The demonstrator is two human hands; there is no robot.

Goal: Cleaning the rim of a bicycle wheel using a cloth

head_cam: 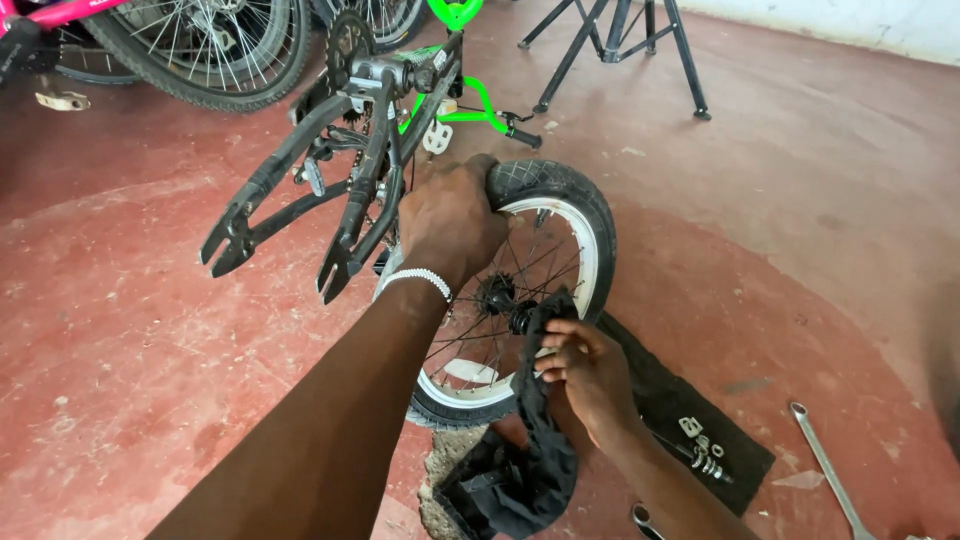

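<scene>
Red concrete floor; left hand (450,225) grips the white-rimmed wheel (560,235), right hand (590,375) pinches a black rag (535,450).

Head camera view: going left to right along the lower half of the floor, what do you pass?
Left hand gripping the small wheel's tyre → right hand holding a black rag → small metal axle parts on a dark mat → wrench.

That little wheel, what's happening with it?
A person is cleaning a small bike wheel that stands upright on the red floor. The left hand grips the tyre at the top to steady it. The right hand presses a black rag against the hub. An upside-down bike frame sits just behind. Small nuts and bolts lie on a dark mat, and a spanner lies on the floor nearby.
</scene>
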